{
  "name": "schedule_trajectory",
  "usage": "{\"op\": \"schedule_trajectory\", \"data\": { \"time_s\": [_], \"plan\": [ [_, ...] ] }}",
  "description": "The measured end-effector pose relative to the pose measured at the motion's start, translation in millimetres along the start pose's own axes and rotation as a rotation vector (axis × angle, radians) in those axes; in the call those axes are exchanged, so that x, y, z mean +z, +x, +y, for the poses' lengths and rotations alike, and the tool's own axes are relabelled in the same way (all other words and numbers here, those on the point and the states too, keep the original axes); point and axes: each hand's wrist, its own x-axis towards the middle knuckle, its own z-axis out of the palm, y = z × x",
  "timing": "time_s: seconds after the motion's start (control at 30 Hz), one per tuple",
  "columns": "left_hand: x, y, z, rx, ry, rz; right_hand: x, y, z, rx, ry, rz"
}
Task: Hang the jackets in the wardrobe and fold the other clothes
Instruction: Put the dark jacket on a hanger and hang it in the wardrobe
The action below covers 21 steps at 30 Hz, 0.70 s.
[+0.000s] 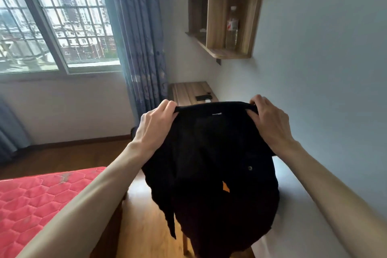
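A black jacket (211, 165) is held up in mid-air in front of the camera, gripped at its upper edge by both hands. The left hand (157, 125) is closed on the left end of the collar edge, fingers (167, 106) curled over the top of the fabric. The right hand (270, 119) is closed on the right end, the cloth pinched between thumb and fingers. The top edge is pulled fairly taut between the two hands — a small pale label (216, 113) is seen just below it. The rest of the garment hangs down loosely in folds; a round button (250, 168) is visible on the right part and a small orange patch (225, 187) lower down. Both forearms are bare.

The jacket hangs above a wooden floor (144, 226), to the right of a bed with a red quilted mattress (41, 201). A white surface (297, 216) is seen along the wall on the right — what it is cannot be told. Beyond the hands, a small wooden bench (188, 91) stands in the corner with a dark flat object (203, 97) on it. A wall shelf (222, 12) above it holds a clear plastic bottle (232, 27). A barred window (54, 19) and blue curtain (138, 37) are at the left.
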Motion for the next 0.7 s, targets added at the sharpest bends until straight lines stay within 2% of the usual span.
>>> {"op": "schedule_trajectory", "data": {
  "time_s": [0.13, 0.23, 0.37, 0.53, 0.7],
  "plan": [
    [-40.7, 14.5, -22.3, -0.048, 0.108, 0.069, -7.4, 52.9, -26.9, -0.203, -0.089, 0.061],
    [-74.2, 14.5, -43.2, -0.1, 0.273, 0.135, -6.8, 90.9, -62.2, -0.345, -0.099, 0.148],
    [-130.7, 8.0, -70.2, -0.259, 0.423, 0.18, 4.8, 120.1, -120.8, -0.388, -0.106, 0.209],
    [-191.2, -27.9, -96.2, -0.377, 0.5, 0.112, 17.5, 121.2, -195.2, -0.488, -0.146, 0.135],
    [-240.1, -79.0, -131.8, -0.589, 0.48, 0.046, 21.0, 117.8, -287.8, -0.506, 0.076, 0.055]
  ]
}}
